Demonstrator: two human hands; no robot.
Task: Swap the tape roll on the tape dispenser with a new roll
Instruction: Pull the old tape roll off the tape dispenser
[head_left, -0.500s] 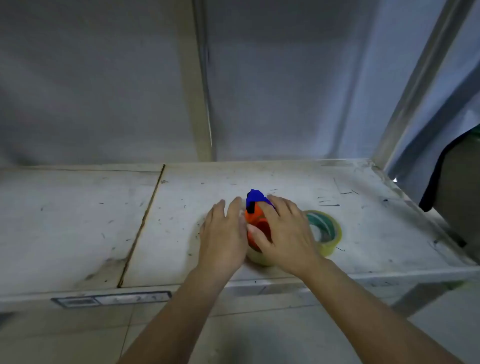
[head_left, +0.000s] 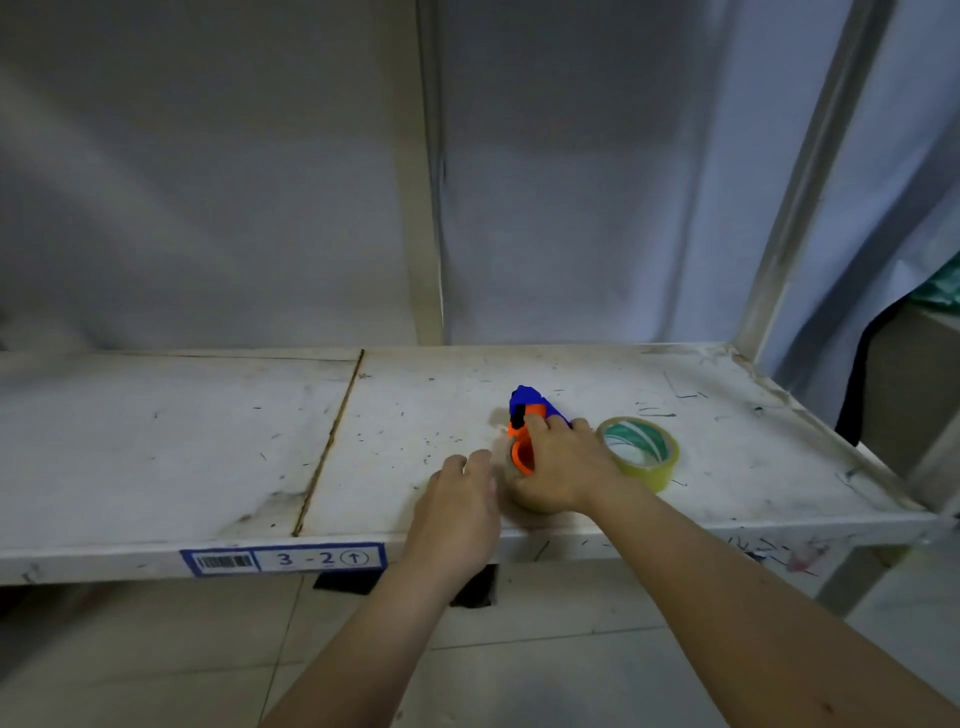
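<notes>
An orange and blue tape dispenser (head_left: 524, 415) lies on the white shelf (head_left: 208, 457) near its front edge. My right hand (head_left: 563, 467) is closed over it from the right, covering most of the roll mounted on it; only a yellowish edge shows under the palm. My left hand (head_left: 460, 506) rests just left of the dispenser with fingers loosely apart, a small gap from it, holding nothing. A separate clear-yellow tape roll (head_left: 641, 457) with a green-and-white core lies flat on the shelf to the right of my right hand.
The shelf carries a label strip (head_left: 283, 559) reading 3-2 on its front edge and a seam (head_left: 332, 441) running front to back. A metal post (head_left: 795, 197) rises at the back right corner. Grey sheeting hangs behind. Tiled floor lies below.
My left hand has drawn back from the dispenser toward the shelf's front edge. My right hand stays on the dispenser. The camera has shifted, showing more of the shelf front.
</notes>
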